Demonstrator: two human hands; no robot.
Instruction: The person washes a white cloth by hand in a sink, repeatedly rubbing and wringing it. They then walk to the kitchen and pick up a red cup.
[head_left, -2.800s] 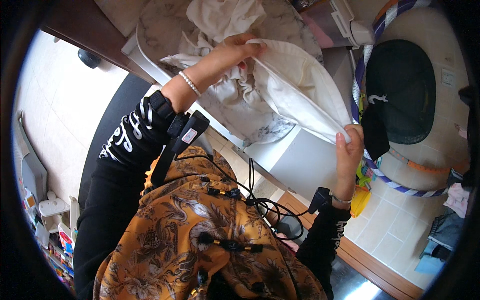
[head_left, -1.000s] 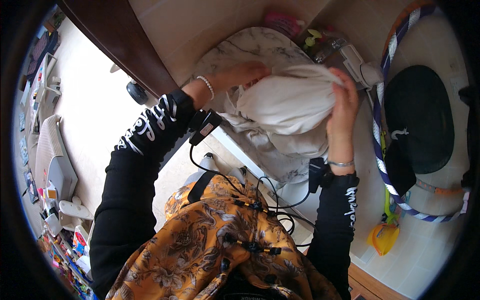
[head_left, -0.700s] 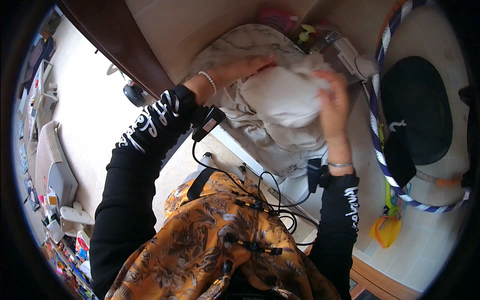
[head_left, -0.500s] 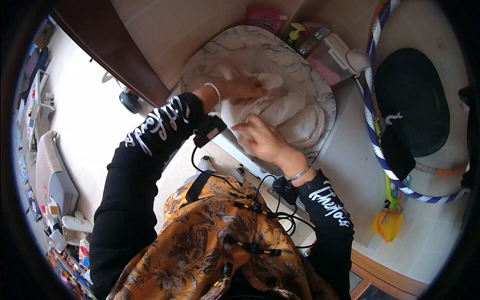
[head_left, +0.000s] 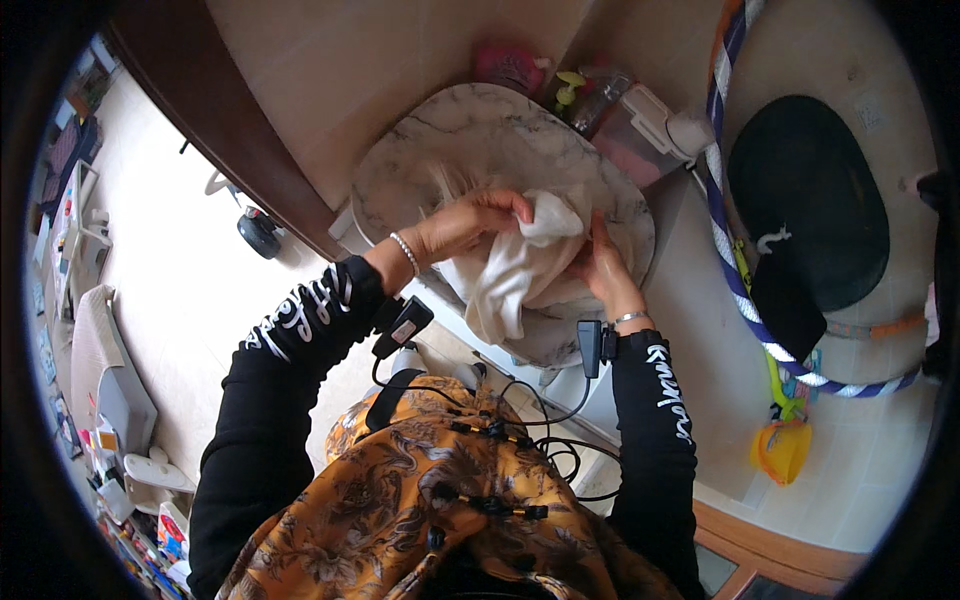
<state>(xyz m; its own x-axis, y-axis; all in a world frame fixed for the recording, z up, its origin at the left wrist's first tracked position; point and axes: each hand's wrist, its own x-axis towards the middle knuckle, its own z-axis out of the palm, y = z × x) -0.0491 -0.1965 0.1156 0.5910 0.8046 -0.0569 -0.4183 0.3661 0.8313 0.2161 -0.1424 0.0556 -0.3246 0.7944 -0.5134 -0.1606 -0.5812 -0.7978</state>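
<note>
A: Head view. What is the condition of your left hand (head_left: 478, 222)?

B: Your left grip is narrow. It pinches a bunched fold of the white cloth (head_left: 512, 272) near the cloth's upper end.

A: And your right hand (head_left: 603, 262)?

B: It touches the right side of the same cloth. Some fingers are hidden behind the fabric, so you cannot tell how tightly that grip is closed.

A: Locate the cloth.

B: It is between your two hands, above the rounded, marbled tabletop (head_left: 425, 135). Its creased lower part extends toward the edge nearest you.

A: List the items around it.

B: Beyond the far edge, note the pink packet (head_left: 507, 68) and, to its right, a green pump top (head_left: 569, 88). The clear container (head_left: 630, 150) is just beside the tabletop on the right, its contents pink. Farther right, the striped hoop (head_left: 722, 215) curves past a dark oval item (head_left: 815, 200). A yellow scoop (head_left: 781, 452) is below the hoop.
</note>
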